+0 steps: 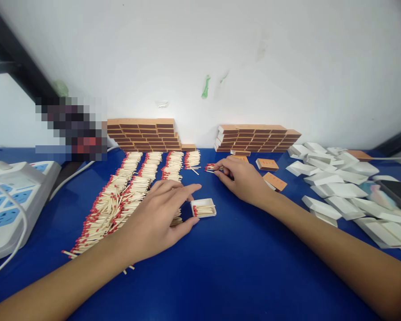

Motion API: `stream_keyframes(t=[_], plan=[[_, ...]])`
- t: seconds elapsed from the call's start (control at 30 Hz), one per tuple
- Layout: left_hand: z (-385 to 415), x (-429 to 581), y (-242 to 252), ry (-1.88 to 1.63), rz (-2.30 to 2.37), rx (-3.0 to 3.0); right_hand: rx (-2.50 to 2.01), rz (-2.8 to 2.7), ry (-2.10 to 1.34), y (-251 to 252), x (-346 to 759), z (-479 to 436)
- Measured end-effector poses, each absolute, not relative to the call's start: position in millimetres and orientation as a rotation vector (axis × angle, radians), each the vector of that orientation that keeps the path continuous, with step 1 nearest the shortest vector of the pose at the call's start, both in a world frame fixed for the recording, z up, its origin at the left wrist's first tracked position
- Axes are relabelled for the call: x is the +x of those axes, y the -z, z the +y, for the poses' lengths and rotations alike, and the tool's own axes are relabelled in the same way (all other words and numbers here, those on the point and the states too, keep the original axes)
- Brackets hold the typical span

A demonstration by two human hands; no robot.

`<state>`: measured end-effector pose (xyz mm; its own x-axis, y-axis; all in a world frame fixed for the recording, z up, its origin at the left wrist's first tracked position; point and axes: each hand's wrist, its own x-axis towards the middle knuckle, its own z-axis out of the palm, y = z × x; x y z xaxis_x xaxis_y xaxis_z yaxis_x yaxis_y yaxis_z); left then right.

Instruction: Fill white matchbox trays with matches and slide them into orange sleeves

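Observation:
On the blue table (220, 267) my left hand (160, 209) rests with its fingers spread, thumb and forefinger framing a small white matchbox tray (203, 207) with several matches in it. The fingers touch the tray's left end without closing on it. Farther back, my right hand (240, 178) pinches a small bunch of red-tipped matches (210, 168) lying on the table. Long rows of loose matches (127, 196) stretch to the left of my left hand.
Two stacks of brown matchbox sleeves (143, 133) (257, 137) stand against the white wall. Loose brown sleeves (267, 164) lie near my right hand. Several white trays (334, 187) are heaped at the right. A white power strip (10, 196) with cables sits at the left.

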<state>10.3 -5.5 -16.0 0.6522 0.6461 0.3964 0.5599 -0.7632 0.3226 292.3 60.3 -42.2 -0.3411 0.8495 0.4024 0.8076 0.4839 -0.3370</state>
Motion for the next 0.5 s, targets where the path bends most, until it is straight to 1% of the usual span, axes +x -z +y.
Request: stream_keyframes(t=[0.2, 0.5], plan=[[-4.8, 10.1, 16.0, -0.747, 0.993, 2.706, -1.361, -2.202, -0.129, 40.3, 291.9, 60.1], [-5.5, 9.8, 15.9, -0.744, 0.987, 2.698, -1.411, -2.203, -0.26, 36.0, 290.8, 58.1]])
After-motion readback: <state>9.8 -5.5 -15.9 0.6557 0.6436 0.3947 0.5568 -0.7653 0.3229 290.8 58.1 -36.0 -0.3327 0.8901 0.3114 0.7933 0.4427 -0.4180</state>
